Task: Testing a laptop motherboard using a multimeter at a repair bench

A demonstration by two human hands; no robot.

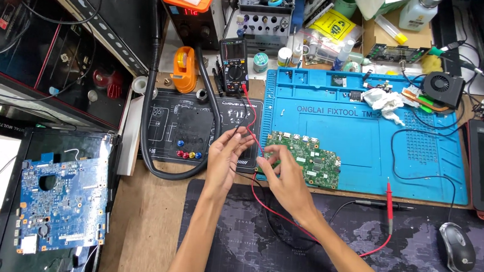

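Head view, looking down on a crowded bench [149, 215]: the left hand [226, 152] hovers at the seam between a black work mat [196, 126] and a blue silicone repair mat [368, 140], fingers curled with the fingertips pinching the thin red and black leads [249, 116] that run up to a multimeter [234, 57] standing toward the bench's far edge. The right hand [285, 174] lies just beside it, its grip closed lightly on the near-left corner of a green circuit board [309, 158], which rests on the blue mat's near-left part, with the thumb and fingers touching the board's edge. A red probe [390, 202] and a black probe [380, 205] lie loose across the near edge of the blue mat, their wires looping over a dark map-printed desk pad [279, 254] along the bench's near edge. A mouse [456, 248] sits toward the near-right corner. At the left edge, a blue circuit board [61, 205] lies in an open laptop shell. A small cooling fan [441, 87] and crumpled white tissue [386, 101] sit at the blue mat's far-right part.
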